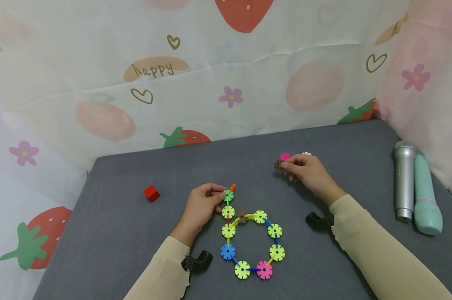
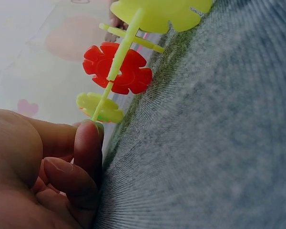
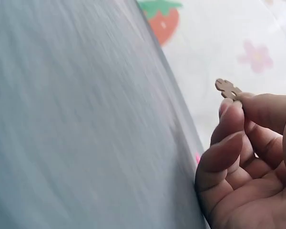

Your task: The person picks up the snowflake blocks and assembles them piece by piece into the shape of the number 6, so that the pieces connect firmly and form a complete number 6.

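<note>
A chain of notched plastic discs lies on the grey table, joined into a ring with a stem rising at its left, like a letter b. My left hand (image 1: 200, 208) pinches the green disc (image 1: 228, 195) at the stem's top, where an orange disc (image 1: 232, 188) stands on edge. Blue (image 1: 227, 251), pink (image 1: 264, 270) and brown (image 1: 242, 217) discs sit among yellow-green ones in the ring. Farther back, my right hand (image 1: 308, 173) pinches a loose brown disc (image 3: 228, 89) between thumb and forefinger. Behind that hand show a pink disc (image 1: 285, 156) and a white disc (image 1: 306, 153), partly hidden.
On the left part of the table rests a red cube (image 1: 151, 193). A silver microphone (image 1: 404, 181) and a mint-green bottle-like object (image 1: 427, 196) lie side by side at the right edge. Printed cloth (image 1: 248, 116) hangs behind the table.
</note>
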Motion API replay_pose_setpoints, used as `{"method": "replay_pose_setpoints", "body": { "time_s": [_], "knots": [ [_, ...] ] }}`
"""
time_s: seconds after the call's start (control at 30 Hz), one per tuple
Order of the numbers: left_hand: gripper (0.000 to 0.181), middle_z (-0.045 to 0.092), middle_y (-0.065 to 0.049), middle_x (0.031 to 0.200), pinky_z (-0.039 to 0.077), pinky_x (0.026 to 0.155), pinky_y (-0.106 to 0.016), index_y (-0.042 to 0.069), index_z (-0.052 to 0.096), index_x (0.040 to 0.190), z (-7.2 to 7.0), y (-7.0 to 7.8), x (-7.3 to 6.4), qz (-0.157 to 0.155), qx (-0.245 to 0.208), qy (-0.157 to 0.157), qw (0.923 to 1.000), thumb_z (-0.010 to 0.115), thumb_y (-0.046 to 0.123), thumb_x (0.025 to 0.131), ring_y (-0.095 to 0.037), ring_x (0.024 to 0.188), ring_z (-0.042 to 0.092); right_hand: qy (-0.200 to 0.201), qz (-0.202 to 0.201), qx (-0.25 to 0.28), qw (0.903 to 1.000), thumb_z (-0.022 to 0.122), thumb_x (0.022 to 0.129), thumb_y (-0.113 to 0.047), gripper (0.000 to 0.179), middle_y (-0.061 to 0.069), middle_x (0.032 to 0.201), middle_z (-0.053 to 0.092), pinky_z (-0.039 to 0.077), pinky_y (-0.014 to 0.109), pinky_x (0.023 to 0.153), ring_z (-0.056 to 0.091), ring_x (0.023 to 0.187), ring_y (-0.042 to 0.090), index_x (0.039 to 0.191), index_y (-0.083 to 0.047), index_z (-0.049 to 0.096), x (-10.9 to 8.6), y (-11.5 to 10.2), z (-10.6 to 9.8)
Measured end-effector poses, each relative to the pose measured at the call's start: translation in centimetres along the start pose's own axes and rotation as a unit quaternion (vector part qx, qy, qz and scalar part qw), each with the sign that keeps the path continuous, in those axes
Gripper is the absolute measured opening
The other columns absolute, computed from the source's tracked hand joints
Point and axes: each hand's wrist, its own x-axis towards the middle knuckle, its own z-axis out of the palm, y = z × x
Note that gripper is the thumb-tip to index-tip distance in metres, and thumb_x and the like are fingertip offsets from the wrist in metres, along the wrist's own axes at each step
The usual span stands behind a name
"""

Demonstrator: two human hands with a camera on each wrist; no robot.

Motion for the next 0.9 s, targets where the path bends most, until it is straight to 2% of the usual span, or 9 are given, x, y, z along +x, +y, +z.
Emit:
{"method": "replay_pose_setpoints", "body": {
  "time_s": [0.2,0.4,0.7,0.9],
  "knots": [
    [0.019,0.067,-0.013,0.091,0.052,0.059,-0.028,0.003,0.080,0.122,-0.1,-0.2,0.1,0.019,0.012,-0.004,0.9997,0.070,0.001,0.106,-0.017,0.058,0.060,-0.061,-0.015,0.025,0.9977,0.070,0.109,-0.012,0.019,0.013,0.093,0.069,0.053,0.032,0.066,0.063,0.075,0.022,0.106,0.006,0.073,-0.1,-0.5,2.5],
    [0.020,0.069,-0.011,0.097,0.052,0.061,-0.029,0.004,0.081,0.123,-0.2,-0.4,0.0,0.015,0.016,-0.009,0.9997,0.068,0.003,0.108,-0.016,0.058,0.060,-0.083,0.000,0.031,0.9961,0.070,0.109,-0.013,0.018,0.013,0.094,0.070,0.055,0.032,0.068,0.065,0.075,0.023,0.108,0.004,0.074,-0.2,-0.9,3.9],
    [0.020,0.074,-0.010,0.096,0.051,0.058,-0.029,0.000,0.079,0.124,0.0,-0.1,0.1,0.002,0.013,0.008,0.9999,0.069,0.001,0.106,-0.017,0.057,0.060,-0.117,0.033,0.051,0.9913,0.072,0.109,-0.016,0.019,0.014,0.093,0.070,0.051,0.029,0.062,0.061,0.070,0.019,0.105,0.002,0.075,0.5,-1.3,5.8],
    [0.017,0.072,-0.010,0.091,0.050,0.057,-0.029,-0.001,0.079,0.120,0.1,-0.1,0.1,-0.003,0.016,0.007,0.9998,0.070,0.002,0.107,-0.016,0.058,0.059,-0.131,0.058,0.069,0.9873,0.073,0.108,-0.018,0.020,0.013,0.094,0.070,0.050,0.029,0.061,0.059,0.069,0.018,0.104,0.001,0.074,1.4,-1.6,6.9]
  ]
}}
